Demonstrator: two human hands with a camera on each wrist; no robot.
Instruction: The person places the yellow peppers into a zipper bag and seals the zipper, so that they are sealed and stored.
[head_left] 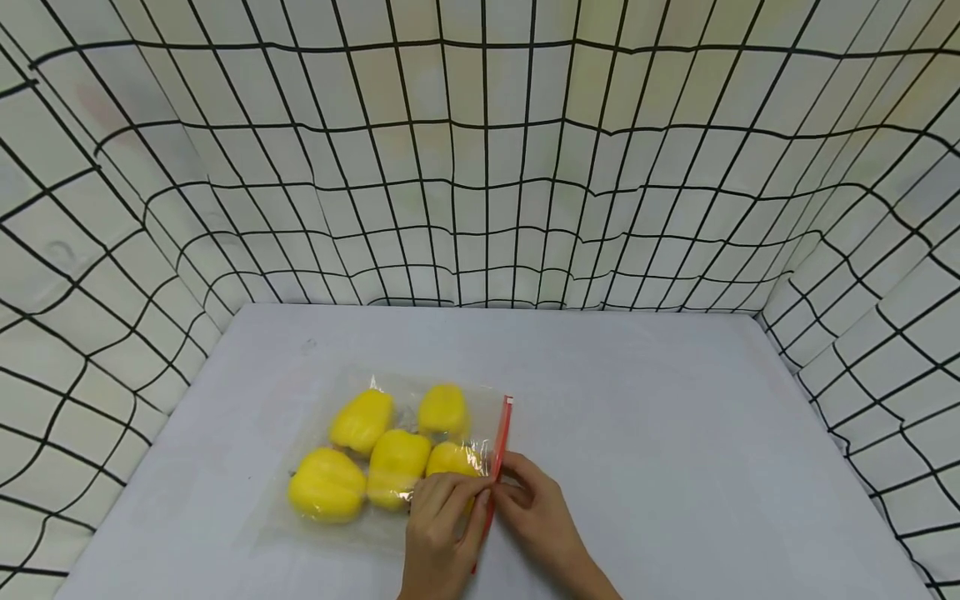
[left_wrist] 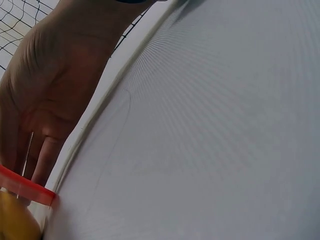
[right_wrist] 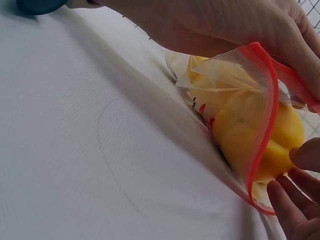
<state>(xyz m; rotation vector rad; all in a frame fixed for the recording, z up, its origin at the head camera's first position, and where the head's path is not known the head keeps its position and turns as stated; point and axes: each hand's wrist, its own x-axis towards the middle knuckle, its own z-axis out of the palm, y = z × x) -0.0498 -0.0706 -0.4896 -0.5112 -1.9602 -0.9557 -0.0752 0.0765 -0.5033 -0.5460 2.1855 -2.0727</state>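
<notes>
A clear zip bag (head_left: 352, 533) with a red closure strip (head_left: 503, 433) lies flat, its strip edge to the right. Several yellow bell peppers (head_left: 327, 485) are inside it. My left hand (head_left: 442, 529) lies over the bag's near right part, pinching the red strip between thumb and fingertips. From the other side my right hand (head_left: 543, 517) grips the same strip, thumb and index finger bent at it. In the right wrist view the two red edges (right_wrist: 270, 105) stand apart, with a yellow bell pepper (right_wrist: 240, 125) just behind them. The fingertips partly hide the strip.
The bag lies on a white-covered table (head_left: 660, 433). White walls with a black grid net (head_left: 487, 167) enclose the table at the back and on both sides.
</notes>
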